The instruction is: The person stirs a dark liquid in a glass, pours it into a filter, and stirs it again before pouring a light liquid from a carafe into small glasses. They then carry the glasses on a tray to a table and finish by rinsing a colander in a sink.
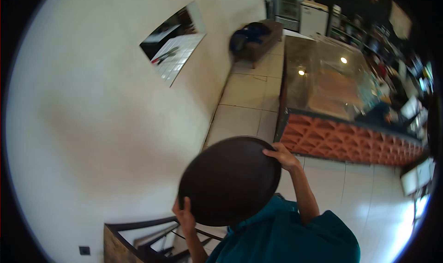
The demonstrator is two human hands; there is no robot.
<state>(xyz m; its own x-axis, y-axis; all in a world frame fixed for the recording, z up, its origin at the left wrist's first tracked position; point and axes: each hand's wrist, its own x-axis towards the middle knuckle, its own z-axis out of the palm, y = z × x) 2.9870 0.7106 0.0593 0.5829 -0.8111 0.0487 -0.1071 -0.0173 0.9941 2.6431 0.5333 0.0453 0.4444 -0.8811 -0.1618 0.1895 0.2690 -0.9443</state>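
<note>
I hold a dark brown, round, flat tray [230, 182] in front of my teal shirt. My left hand [185, 217] grips its lower left edge, with the thumb over the near face. At the upper right rim, my right hand [284, 157] is closed on the edge in the same way. The fingers behind the tray are partly hidden. The tray's near face is bare and looks tilted in this view.
A counter with a glossy top and an orange patterned front [341, 136] stands to the right. Below on the left is a black-framed piece of furniture [138, 226]. A white wall [106, 124] with an opening or mirror [177, 44] runs along the left. A bench [265, 41] holds dark cloth.
</note>
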